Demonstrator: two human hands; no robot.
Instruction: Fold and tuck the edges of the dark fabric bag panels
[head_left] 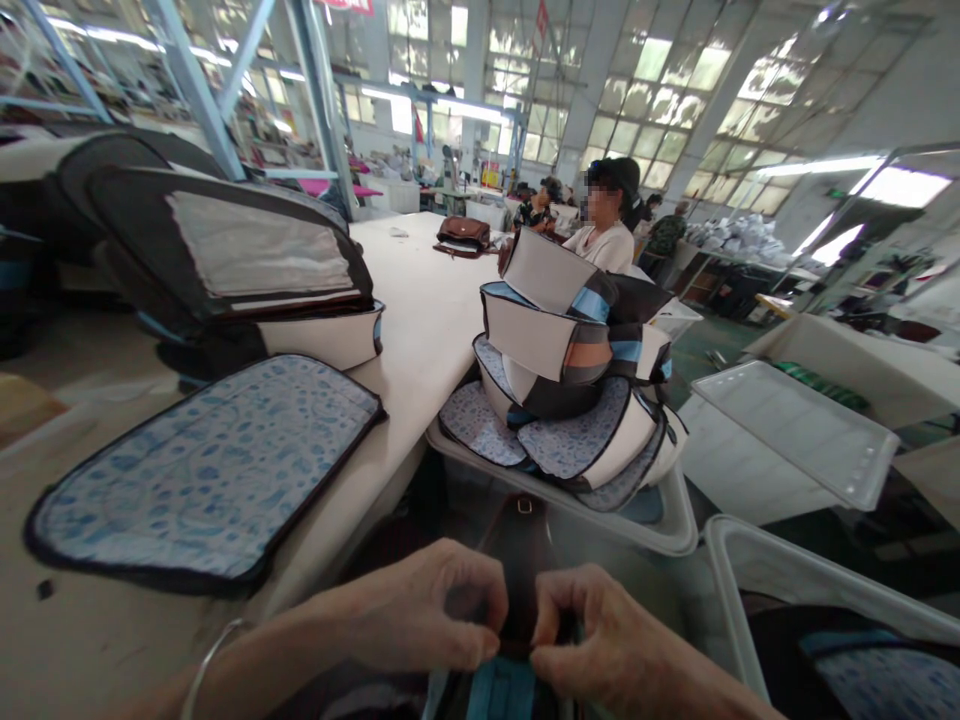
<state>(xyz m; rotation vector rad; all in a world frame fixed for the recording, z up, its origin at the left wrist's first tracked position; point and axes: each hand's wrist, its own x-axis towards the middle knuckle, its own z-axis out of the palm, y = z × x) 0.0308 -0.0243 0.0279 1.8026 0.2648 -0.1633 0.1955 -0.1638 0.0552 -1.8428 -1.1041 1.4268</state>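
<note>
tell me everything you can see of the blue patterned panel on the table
The panel is broad with rounded corners, its pale face printed with blue shapes inside black edging. It looks like cloth. It lies print up on the table near its edge, before a black-and-white stack; whether they touch is unclear. Neither the left hand nor right hand touches it.

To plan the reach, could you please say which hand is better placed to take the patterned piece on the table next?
Probably the left hand: it is nearer the patterned piece; the right hand is farther.
</note>
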